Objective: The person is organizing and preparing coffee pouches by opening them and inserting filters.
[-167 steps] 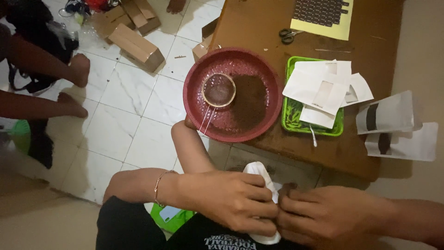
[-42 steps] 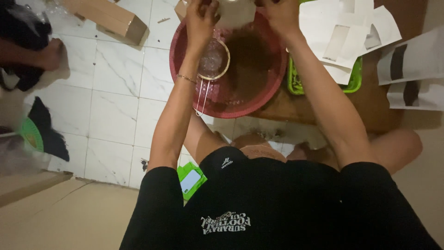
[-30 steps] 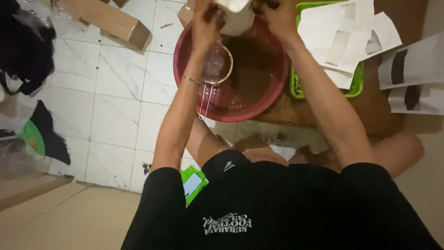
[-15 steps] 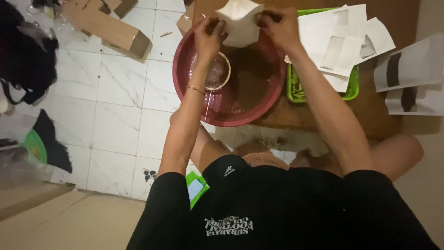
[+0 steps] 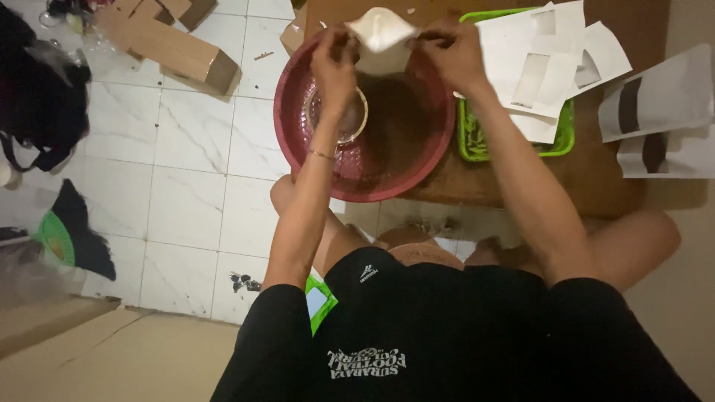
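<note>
Both of my hands hold a white paper pouch [image 5: 381,39] above the far rim of a red round basin [image 5: 298,152]. My left hand [image 5: 335,58] pinches its left edge and my right hand [image 5: 449,49] pinches its right edge, with the mouth pulled apart. Brown powder [image 5: 406,119] lies in the basin beside a small round metal sieve [image 5: 339,115], which sits just under my left wrist. The basin rests on a low brown wooden table [image 5: 521,186] and overhangs its left edge.
A green tray [image 5: 477,141] with white pouches stacked on it [image 5: 540,63] stands right of the basin. More white pouches with dark windows [image 5: 655,104] lie at the far right. Cardboard boxes [image 5: 175,48] and dark cloth [image 5: 37,97] sit on the white tiled floor to the left.
The pouch was in my lap earlier; both hands have raised it over the basin. In the last second the view has shifted so the hands and pouch show lower in frame.
</note>
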